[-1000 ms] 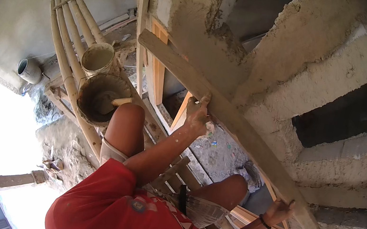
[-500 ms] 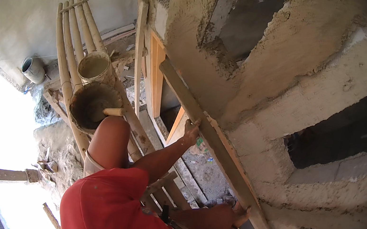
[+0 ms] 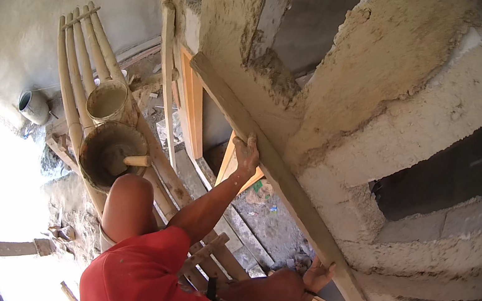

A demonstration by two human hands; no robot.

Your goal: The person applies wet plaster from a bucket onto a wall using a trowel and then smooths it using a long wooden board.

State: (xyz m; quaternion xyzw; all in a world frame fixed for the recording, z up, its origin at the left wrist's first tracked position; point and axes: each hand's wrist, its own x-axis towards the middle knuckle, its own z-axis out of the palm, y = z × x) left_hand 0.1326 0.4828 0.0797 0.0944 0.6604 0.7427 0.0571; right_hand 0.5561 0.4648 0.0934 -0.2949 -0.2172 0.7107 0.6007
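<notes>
A long wooden board [image 3: 300, 213], its face smeared with mortar, lies slantwise against the wall's lower edge above a door opening. My left hand [image 3: 246, 154] grips its lower edge toward the upper-left part, fingers curled round it. Near the board's lower-right end my right hand [image 3: 317, 276] holds the same edge, its fingertips showing over the face. The rough mortared wall [image 3: 302, 122] rises behind the board. By my left knee, a dark bucket [image 3: 100, 169] contains a tool whose wooden handle [image 3: 137, 160] sticks out over the rim.
A second, pale bucket [image 3: 107, 101] stands beside the dark one on a scaffold of bamboo poles [image 3: 88, 57]. Another bucket [image 3: 35, 107] lies tipped farther left. Orange wooden door frames [image 3: 191, 105] run below the board. The wall has a dark opening [image 3: 445, 176] at right.
The board has shifted up and to the left along the wall, with both hands still on it. My left arm reaches higher, and the whole view has turned slightly.
</notes>
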